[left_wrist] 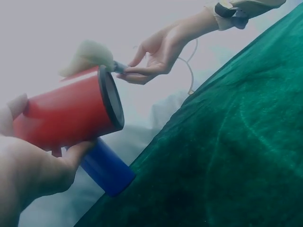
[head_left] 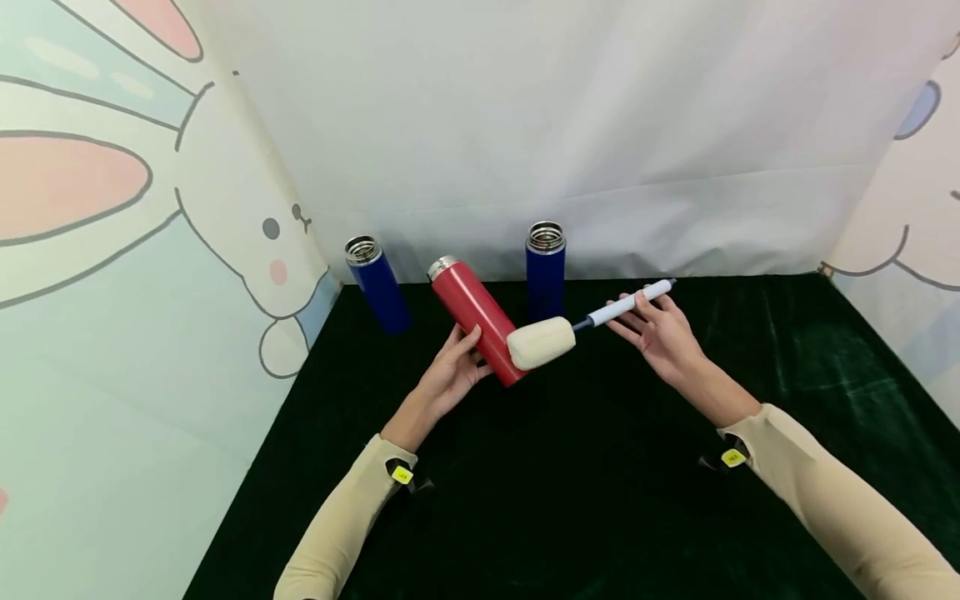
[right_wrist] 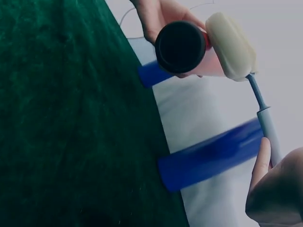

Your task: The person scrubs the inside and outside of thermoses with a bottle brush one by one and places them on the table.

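My left hand (head_left: 450, 372) grips a red insulated bottle (head_left: 480, 321) near its lower half. The bottle is lidless and leans with its steel mouth up to the left; its black base (right_wrist: 180, 47) faces the right wrist camera. In my right hand (head_left: 670, 340) a sponge bottle brush (head_left: 542, 342) is held by its pale blue handle (head_left: 628, 302), between thumb and fingers. The cream sponge head points left and overlaps the bottle's lower side in the head view. The left wrist view shows the sponge behind the red bottle.
Two open blue bottles stand at the back of the dark green cloth (head_left: 600, 483): one blue bottle (head_left: 381, 287) at the left, another blue bottle (head_left: 545, 271) behind the brush. A white curtain (head_left: 562, 125) hangs behind. Panels with cartoon drawings (head_left: 150, 375) flank both sides.
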The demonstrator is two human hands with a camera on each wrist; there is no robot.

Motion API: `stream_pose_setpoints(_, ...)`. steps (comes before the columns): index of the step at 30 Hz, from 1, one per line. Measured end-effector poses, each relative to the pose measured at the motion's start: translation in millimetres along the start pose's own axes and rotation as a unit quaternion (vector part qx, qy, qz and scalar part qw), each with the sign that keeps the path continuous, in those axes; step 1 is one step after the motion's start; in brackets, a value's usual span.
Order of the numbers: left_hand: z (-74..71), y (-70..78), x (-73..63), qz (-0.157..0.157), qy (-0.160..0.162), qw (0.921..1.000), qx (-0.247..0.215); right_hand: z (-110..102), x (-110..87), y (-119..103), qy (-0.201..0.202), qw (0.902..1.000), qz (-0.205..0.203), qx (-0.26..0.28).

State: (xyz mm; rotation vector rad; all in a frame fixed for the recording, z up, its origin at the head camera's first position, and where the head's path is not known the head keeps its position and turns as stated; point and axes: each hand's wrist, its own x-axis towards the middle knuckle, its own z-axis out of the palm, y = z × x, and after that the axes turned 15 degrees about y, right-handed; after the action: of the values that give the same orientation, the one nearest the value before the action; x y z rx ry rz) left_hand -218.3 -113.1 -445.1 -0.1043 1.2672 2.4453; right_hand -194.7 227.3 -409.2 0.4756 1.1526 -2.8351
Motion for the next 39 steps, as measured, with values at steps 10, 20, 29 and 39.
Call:
stream_pose_setpoints(10, -0.9, 2.1, -0.9, -0.016, -0.014, 0.9994, 0.027, -15.3, -7.7, -11.9, -0.005, 0.9994, 0.002, -0.034)
stream_pose_setpoints(20, -2.4, 1.6, -3.0, -0.026, -0.026, 0.9969, 0.070, 6.8, 6.9, -7.9, 0.015, 0.9999, 0.004, 0.006)
stream_pose_setpoints(29, -3.4, -3.4, -8.6, -0.035, -0.049, 0.9963, 0.060, 42.8, 25.7, -2.8, 0.047, 0.9917, 0.006, 0.119)
stream_pose_setpoints(39, -3.3, -7.9, -10.4, -0.028, -0.056, 0.9967, 0.051, 50.2, 32.4, 5.5, 0.049, 0.9825, 0.039, 0.175)
